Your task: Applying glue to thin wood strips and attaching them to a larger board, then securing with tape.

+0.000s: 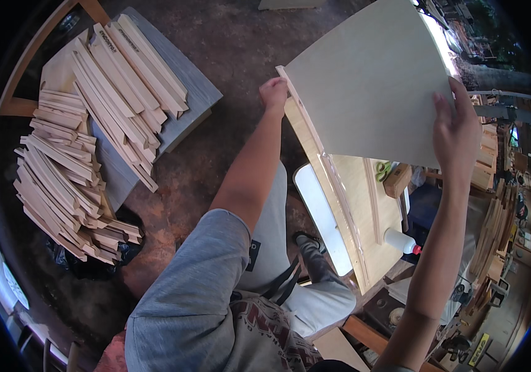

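A thin, pale plywood panel point(367, 88) is raised in front of me, tilted, with a narrow wooden strip point(299, 103) along its left edge. My left hand point(274, 94) is closed around that edge near the strip's far end. On the opposite side my right hand point(456, 128) grips the panel's right edge, thumb on the near face. Below lies a second plywood panel point(351, 186), partly hidden by the raised one. It carries a wooden strip point(372, 202) and a shiny, wet-looking line point(343, 197) near its left edge.
A white bottle with a red cap point(399, 241), green-handled scissors point(383, 171) and a wooden block point(397, 180) are at the lower panel's right. To the left, wooden strips point(126, 79) lie on a grey table point(191, 88), with another pile point(60, 195) nearer. Lumber point(491, 232) lines the right.
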